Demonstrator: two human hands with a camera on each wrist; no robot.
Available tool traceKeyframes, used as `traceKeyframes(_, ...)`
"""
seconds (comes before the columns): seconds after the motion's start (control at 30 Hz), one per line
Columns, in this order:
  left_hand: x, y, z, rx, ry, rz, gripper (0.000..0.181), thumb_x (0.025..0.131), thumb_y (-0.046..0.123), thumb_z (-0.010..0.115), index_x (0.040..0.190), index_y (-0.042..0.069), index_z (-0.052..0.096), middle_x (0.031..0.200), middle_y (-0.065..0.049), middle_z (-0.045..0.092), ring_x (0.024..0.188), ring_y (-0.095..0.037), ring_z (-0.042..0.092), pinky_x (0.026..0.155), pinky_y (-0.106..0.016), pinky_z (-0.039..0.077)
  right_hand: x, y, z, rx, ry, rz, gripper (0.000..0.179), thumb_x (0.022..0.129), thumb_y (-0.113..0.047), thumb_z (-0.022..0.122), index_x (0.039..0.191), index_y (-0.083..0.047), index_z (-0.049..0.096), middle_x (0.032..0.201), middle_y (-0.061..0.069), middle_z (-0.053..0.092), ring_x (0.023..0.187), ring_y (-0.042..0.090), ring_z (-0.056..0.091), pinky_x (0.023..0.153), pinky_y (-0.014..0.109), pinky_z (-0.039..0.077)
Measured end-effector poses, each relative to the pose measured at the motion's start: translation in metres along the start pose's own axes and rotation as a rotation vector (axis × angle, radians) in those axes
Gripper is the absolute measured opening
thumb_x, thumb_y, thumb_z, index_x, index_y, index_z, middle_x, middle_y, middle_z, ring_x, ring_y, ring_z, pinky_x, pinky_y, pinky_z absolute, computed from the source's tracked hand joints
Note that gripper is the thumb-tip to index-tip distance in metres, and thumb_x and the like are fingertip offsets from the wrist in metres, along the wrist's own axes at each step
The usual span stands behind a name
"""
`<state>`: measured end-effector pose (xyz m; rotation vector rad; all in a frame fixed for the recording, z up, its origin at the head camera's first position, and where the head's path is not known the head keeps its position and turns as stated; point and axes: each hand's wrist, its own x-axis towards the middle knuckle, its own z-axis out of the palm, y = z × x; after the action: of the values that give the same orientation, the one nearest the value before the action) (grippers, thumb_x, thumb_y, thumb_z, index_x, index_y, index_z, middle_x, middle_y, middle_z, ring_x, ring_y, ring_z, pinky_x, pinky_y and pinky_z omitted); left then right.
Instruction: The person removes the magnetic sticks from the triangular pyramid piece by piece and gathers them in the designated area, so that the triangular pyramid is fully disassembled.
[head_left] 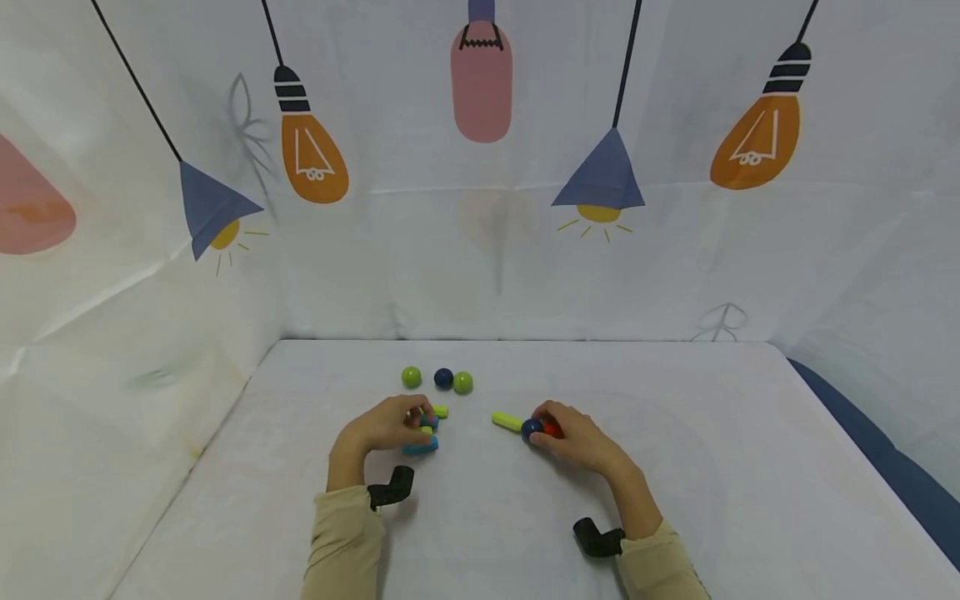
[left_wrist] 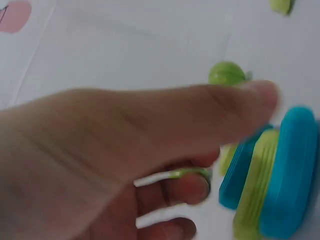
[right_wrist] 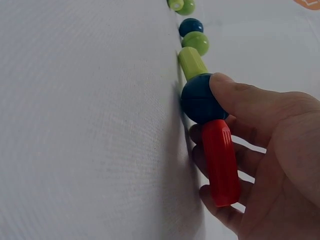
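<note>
My right hand (head_left: 573, 437) grips a toy piece made of a dark blue ball (right_wrist: 201, 99) between a red rod (right_wrist: 220, 162) and a yellow-green rod (right_wrist: 192, 63). The thumb presses on the ball, and the fingers curl behind the ball and the red rod. Over a small group of blue and yellow-green rods, my left hand (head_left: 390, 423) hovers with its thumb stretched out and its fingers loosely bent. In the left wrist view a blue rod (left_wrist: 290, 172) and a yellow-green rod (left_wrist: 256, 185) lie side by side just past the thumb; nothing shows in that hand's grasp.
Farther back on the white table (head_left: 675, 417) sit a green ball (head_left: 411, 377), a dark blue ball (head_left: 443, 379) and another green ball (head_left: 462, 382); the last two are close together. A white sheet printed with lamps (head_left: 495, 233) hangs behind the table's back edge.
</note>
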<state>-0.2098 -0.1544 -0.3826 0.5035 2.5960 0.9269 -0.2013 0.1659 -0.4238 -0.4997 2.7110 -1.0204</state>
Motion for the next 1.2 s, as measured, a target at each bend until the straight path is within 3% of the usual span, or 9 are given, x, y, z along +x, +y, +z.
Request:
traceKeyframes(0.1, 0.01, 0.013, 0.009, 0.025, 0.041, 0.151, 0.019, 0.086, 0.017, 0.068, 0.102, 0.009, 0.062, 0.083, -0.002, 0.056, 0.075, -0.014, 0.051, 0.066, -0.028, 0.043, -0.001, 0.0, -0.001, -0.001, -0.002, -0.002, 0.033, 0.088, -0.032, 0.065, 0.115, -0.015, 0.057, 0.1, -0.001, 0.06, 0.087, 0.013, 0.051, 0.075, 0.031, 0.042)
traceKeyframes(0.2, 0.024, 0.029, 0.026, 0.063, 0.069, 0.294, 0.023, 0.089, 0.017, 0.064, 0.11, 0.008, 0.061, 0.098, -0.006, 0.061, 0.088, -0.019, 0.057, 0.077, -0.034, 0.048, -0.001, 0.0, -0.001, 0.004, -0.007, -0.013, 0.032, 0.088, -0.032, 0.065, 0.114, -0.014, 0.057, 0.098, -0.002, 0.06, 0.086, 0.013, 0.05, 0.074, 0.031, 0.042)
traceKeyframes(0.3, 0.037, 0.044, 0.045, 0.124, 0.056, 0.349, 0.032, 0.089, 0.018, 0.064, 0.12, 0.009, 0.059, 0.117, -0.007, 0.059, 0.109, -0.022, 0.055, 0.093, -0.038, 0.046, -0.001, 0.0, -0.001, 0.028, -0.029, -0.051, 0.032, 0.089, -0.032, 0.064, 0.113, -0.013, 0.057, 0.095, -0.002, 0.059, 0.083, 0.012, 0.05, 0.073, 0.029, 0.043)
traceKeyframes(0.43, 0.047, 0.055, 0.067, 0.23, 0.005, 0.311, 0.038, 0.089, 0.022, 0.065, 0.125, 0.016, 0.058, 0.125, -0.001, 0.057, 0.116, -0.017, 0.052, 0.097, -0.035, 0.045, -0.002, 0.0, 0.0, 0.061, -0.064, -0.11, 0.031, 0.09, -0.033, 0.063, 0.113, -0.012, 0.056, 0.094, -0.003, 0.059, 0.082, 0.012, 0.051, 0.071, 0.025, 0.044)
traceKeyframes(0.57, 0.049, 0.058, 0.076, 0.266, 0.012, 0.26, 0.033, 0.087, 0.02, 0.067, 0.119, 0.02, 0.063, 0.116, 0.003, 0.06, 0.107, -0.012, 0.055, 0.09, -0.03, 0.047, -0.004, -0.001, 0.0, 0.06, -0.077, -0.134, 0.031, 0.09, -0.033, 0.063, 0.113, -0.013, 0.056, 0.096, -0.003, 0.059, 0.083, 0.011, 0.052, 0.072, 0.024, 0.044)
traceKeyframes(0.9, 0.053, 0.053, 0.08, 0.202, 0.082, 0.245, 0.02, 0.085, 0.019, 0.07, 0.104, 0.019, 0.065, 0.1, 0.006, 0.063, 0.094, -0.008, 0.056, 0.088, -0.028, 0.047, -0.005, -0.001, -0.001, 0.046, -0.079, -0.142, 0.032, 0.09, -0.035, 0.062, 0.113, -0.013, 0.057, 0.1, -0.003, 0.059, 0.086, 0.011, 0.051, 0.074, 0.025, 0.044)
traceKeyframes(1.07, 0.051, 0.052, 0.076, 0.155, 0.068, 0.227, 0.017, 0.082, 0.021, 0.073, 0.097, 0.019, 0.064, 0.092, 0.007, 0.064, 0.085, -0.006, 0.056, 0.081, -0.025, 0.047, -0.004, -0.003, 0.0, 0.038, -0.082, -0.136, 0.033, 0.09, -0.035, 0.063, 0.113, -0.014, 0.057, 0.101, -0.003, 0.06, 0.088, 0.011, 0.052, 0.076, 0.027, 0.044)
traceKeyframes(1.2, 0.047, 0.054, 0.069, 0.171, 0.044, 0.264, 0.017, 0.08, 0.021, 0.075, 0.094, 0.018, 0.066, 0.089, 0.007, 0.065, 0.08, -0.005, 0.056, 0.076, -0.022, 0.047, -0.004, -0.006, 0.001, 0.056, -0.106, -0.137, 0.032, 0.088, -0.033, 0.065, 0.112, -0.014, 0.056, 0.101, -0.002, 0.06, 0.089, 0.012, 0.052, 0.077, 0.028, 0.045)
